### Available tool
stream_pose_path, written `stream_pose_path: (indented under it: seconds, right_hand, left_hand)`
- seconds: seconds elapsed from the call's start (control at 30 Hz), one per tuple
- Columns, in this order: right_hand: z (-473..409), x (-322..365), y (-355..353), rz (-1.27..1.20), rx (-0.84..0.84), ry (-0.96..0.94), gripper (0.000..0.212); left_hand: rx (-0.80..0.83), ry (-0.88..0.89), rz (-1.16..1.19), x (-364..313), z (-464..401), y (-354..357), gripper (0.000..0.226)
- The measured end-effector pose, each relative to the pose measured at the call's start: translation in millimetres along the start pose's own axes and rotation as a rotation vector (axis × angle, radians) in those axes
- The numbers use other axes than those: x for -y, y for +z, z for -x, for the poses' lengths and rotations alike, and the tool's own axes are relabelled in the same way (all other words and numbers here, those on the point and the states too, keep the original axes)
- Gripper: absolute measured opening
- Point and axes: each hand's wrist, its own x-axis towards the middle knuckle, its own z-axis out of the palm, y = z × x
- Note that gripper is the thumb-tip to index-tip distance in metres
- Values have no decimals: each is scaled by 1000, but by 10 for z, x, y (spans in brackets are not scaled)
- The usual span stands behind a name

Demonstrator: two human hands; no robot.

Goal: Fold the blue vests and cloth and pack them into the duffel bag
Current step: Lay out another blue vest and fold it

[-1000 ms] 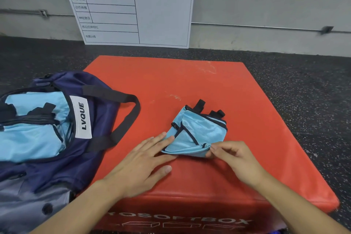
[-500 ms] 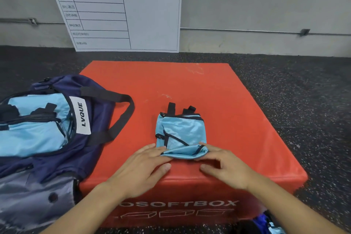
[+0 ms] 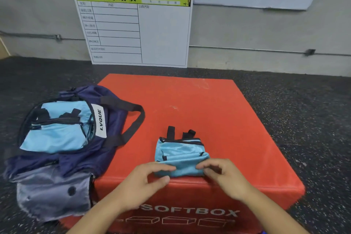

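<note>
A light blue vest [image 3: 180,155] with black trim lies folded small near the front edge of the red soft box [image 3: 190,104]. My left hand [image 3: 144,182] pinches its near left edge between thumb and fingers. My right hand [image 3: 224,175] grips its near right corner with curled fingers. The navy duffel bag [image 3: 62,161] lies open on the box's left side, partly hanging over the floor. Folded light blue vests [image 3: 57,129] fill its opening.
Dark speckled floor [image 3: 303,119] surrounds the box. A white training board [image 3: 133,24] with a green header leans on the grey wall behind. The bag's black strap [image 3: 133,121] lies across the box's left part.
The vest's near edge has been lifted and folded over. My left hand went from lying flat beside it to pinching it; both hands now hold the near edge. The camera tilted up.
</note>
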Motion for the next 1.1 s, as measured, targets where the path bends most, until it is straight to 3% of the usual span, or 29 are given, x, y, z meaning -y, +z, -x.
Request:
stream_pose_path:
  seconds: [0.17, 0.47, 0.6, 0.7, 0.87, 0.97, 1.1]
  right_hand:
    - [-182, -54, 36, -101, -45, 29, 36]
    - [-544, -78, -5, -51, -84, 24, 35]
    - [-667, -63, -13, 157, -72, 31, 33]
    - [-705, -13, 9, 269, -40, 39, 32]
    - [-721, -34, 81, 629, -269, -167, 27]
    - [-726, 17, 224, 659, -132, -257, 32]
    - [-705, -44, 354, 651, -50, -147, 41]
  left_hand:
    - [-36, -47, 72, 93, -173, -17, 32]
    - [-67, -100, -91, 359, -670, -48, 48]
    - [-100, -98, -169, 439, -817, -4, 45]
    - [-150, -37, -393, 481, -824, 80, 44]
    - [-255, 129, -564, 452, -822, 154, 40]
    - [-209, 131, -565, 460, -803, 241, 32]
    - [-214, -94, -458, 521, -765, 224, 32]
